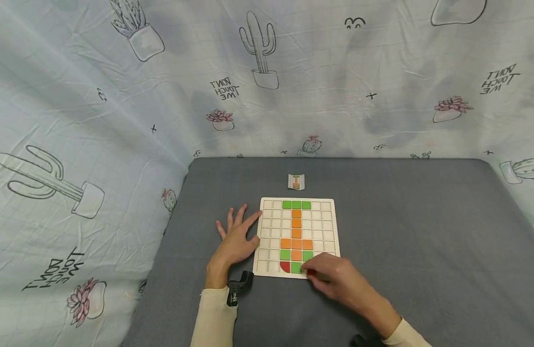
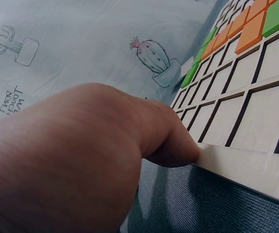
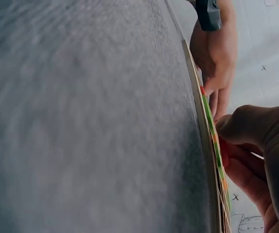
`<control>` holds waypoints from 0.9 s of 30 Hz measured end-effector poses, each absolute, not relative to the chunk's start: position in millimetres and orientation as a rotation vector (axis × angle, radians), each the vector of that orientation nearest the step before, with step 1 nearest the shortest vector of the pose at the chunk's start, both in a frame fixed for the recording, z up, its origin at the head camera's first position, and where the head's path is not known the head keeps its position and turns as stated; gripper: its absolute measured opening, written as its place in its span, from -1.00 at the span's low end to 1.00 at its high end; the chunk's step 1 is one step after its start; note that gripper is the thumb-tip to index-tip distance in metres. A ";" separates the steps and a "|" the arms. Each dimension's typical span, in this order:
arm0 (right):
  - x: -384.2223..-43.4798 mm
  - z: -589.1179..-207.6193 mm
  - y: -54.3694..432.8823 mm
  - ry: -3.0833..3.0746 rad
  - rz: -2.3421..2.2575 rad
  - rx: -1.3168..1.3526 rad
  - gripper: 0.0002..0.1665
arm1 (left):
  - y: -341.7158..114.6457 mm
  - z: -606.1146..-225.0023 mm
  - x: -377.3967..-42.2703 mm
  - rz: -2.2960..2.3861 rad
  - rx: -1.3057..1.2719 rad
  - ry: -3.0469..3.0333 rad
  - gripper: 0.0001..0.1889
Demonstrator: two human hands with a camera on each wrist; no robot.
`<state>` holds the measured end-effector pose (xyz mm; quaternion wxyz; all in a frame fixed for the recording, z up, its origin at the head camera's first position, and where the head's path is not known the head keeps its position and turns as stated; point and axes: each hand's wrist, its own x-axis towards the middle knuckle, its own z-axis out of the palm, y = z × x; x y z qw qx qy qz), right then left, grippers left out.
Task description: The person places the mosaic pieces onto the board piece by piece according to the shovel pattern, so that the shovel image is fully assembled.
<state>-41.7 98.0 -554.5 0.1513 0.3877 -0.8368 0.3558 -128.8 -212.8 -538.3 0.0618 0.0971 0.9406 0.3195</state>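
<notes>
A pale wooden grid board (image 1: 325, 229) lies on the dark cloth, with green tiles (image 1: 296, 205) and orange tiles (image 1: 296, 223) set in its middle columns. In the bottom row a red rounded tile (image 1: 285, 267) sits left of a green tile (image 1: 295, 267). My right hand (image 1: 340, 284) pinches another red tile (image 3: 224, 153) low over the board, just right of that green tile; the fingers partly cover it. At the board's left edge my left hand (image 1: 235, 246) spreads its fingers, its thumb and index finger touching the rim, as the left wrist view shows for one fingertip (image 2: 185, 150).
Behind the board lies a small card (image 1: 296, 182) printed with a grid pattern. The grey cloth-covered table (image 1: 401, 217) reaches out on both sides. A white curtain (image 1: 319, 96) with cactus drawings hangs behind and to the left.
</notes>
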 end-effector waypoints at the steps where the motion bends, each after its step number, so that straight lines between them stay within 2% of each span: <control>1: -41.6 -553.5 96.1 -2.415 1.006 1.114 -0.62 | -212.6 -538.2 -128.7 0.968 0.295 2.845 -0.22; 27: -43.8 -556.1 92.3 -2.364 0.980 1.074 -0.61 | -213.0 -539.7 -130.2 0.950 0.297 2.849 -0.22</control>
